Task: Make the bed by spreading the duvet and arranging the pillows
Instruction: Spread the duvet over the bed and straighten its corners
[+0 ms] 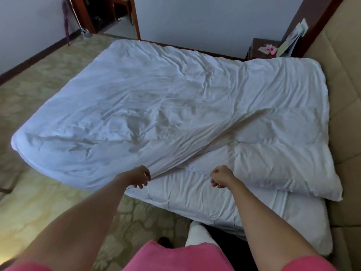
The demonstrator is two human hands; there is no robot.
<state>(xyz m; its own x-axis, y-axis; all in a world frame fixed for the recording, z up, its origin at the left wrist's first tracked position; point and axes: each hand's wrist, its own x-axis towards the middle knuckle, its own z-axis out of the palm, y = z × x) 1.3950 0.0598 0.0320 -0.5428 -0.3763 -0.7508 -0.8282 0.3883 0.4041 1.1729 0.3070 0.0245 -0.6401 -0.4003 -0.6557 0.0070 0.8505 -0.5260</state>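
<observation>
The wide bed (214,202) with its white fitted sheet fills most of the view, running from the near edge by the person to the far wall, with a padded beige headboard (343,106) along its right side. Over it lies the large white crumpled fabric duvet (156,106), which already covers the far and left parts of the mattress and hangs over the left end. I judge the spreading as well advanced but not finished: the near right portion of the sheet is still bare, a long diagonal fold runs from the near edge up toward the right, and the surface is heavily creased.

One plump white rectangular pillow (289,165) lies at the near right, close to the headboard, partly overlapped by the duvet at its far side. A second pillow may sit under the raised duvet at the far right, but I cannot tell. Arranging the pillows seems to be still ahead.

The left hand (139,178) is at the duvet's near edge, fingers pinching a gathered bunch of the cloth, and the diagonal fold starts right there. The right hand (221,177) is loosely curled just above the bare sheet, beside the pillow's left edge; it seems to hold nothing, though its palm side is hidden.
</observation>
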